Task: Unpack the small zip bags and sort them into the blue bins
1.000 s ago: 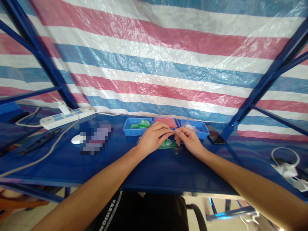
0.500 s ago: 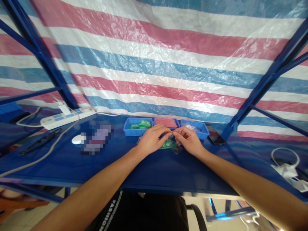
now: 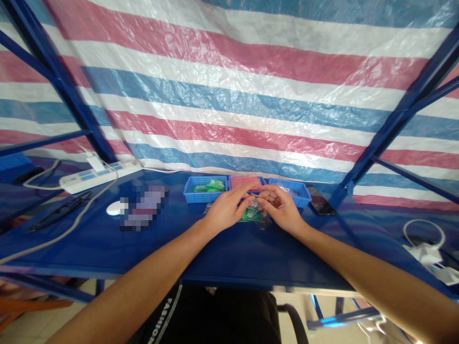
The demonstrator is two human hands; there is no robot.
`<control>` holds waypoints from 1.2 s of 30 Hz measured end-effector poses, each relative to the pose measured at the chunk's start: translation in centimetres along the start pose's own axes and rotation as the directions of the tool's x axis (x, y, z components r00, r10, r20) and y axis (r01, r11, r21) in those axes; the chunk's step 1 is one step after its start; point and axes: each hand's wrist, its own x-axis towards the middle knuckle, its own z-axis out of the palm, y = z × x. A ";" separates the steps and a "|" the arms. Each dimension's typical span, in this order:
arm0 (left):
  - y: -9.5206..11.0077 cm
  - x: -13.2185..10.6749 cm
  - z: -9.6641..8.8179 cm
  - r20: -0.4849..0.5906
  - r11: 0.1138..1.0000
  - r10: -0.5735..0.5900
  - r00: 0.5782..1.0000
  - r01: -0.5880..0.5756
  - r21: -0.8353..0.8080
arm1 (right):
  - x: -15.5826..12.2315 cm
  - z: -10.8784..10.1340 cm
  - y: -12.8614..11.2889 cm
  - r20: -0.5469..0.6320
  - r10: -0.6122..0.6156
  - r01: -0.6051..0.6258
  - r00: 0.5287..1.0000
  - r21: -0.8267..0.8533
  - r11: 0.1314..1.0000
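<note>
My left hand (image 3: pixel 226 208) and my right hand (image 3: pixel 281 207) meet over the blue table (image 3: pixel 222 248), fingertips pinched together on a small clear plastic bag (image 3: pixel 255 202) held between them. Under the hands lies a small pile of green pieces in clear bags (image 3: pixel 251 216). Just behind the hands stand three small trays in a row: a blue tray with green pieces (image 3: pixel 204 188), a red-filled tray (image 3: pixel 245 181), and a blue tray with clear bags (image 3: pixel 293 189).
A black phone (image 3: pixel 319 199) lies right of the trays. On the left are a white power strip (image 3: pixel 98 175) with a cable, black glasses (image 3: pixel 57 211), a white mouse (image 3: pixel 114 207) and a blurred-out object (image 3: pixel 143 207). White chargers (image 3: pixel 428 251) sit far right. Blue frame posts flank the table.
Both hands have closed in slightly toward each other and the pinched clear bag now hangs lower between the fingertips. Nothing else has moved.
</note>
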 end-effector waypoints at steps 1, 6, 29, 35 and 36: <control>0.1 0.0 -0.1 0.006 1.000 -0.021 1.000 0.021 -0.009 | 0.0 -0.1 0.0 0.013 -0.013 0.013 1.000 -0.020 1.000; 0.4 0.0 -0.2 0.046 0.995 -0.087 0.995 0.089 -0.044 | -0.4 -0.2 -0.9 0.153 -0.155 0.181 0.976 -0.177 0.967; -0.7 -0.6 0.9 0.260 0.984 0.176 0.949 -0.175 -0.027 | 1.7 -4.4 0.3 0.080 -0.252 0.153 0.964 -0.946 0.285; -0.1 -0.5 1.1 0.311 0.964 0.266 0.912 -0.256 -0.073 | 1.9 -4.6 1.0 0.057 -0.242 0.122 0.969 -0.957 0.264; -0.1 -0.5 1.2 0.320 0.964 0.265 0.910 -0.253 -0.081 | 2.0 -4.6 1.1 0.060 -0.240 0.124 0.969 -0.957 0.261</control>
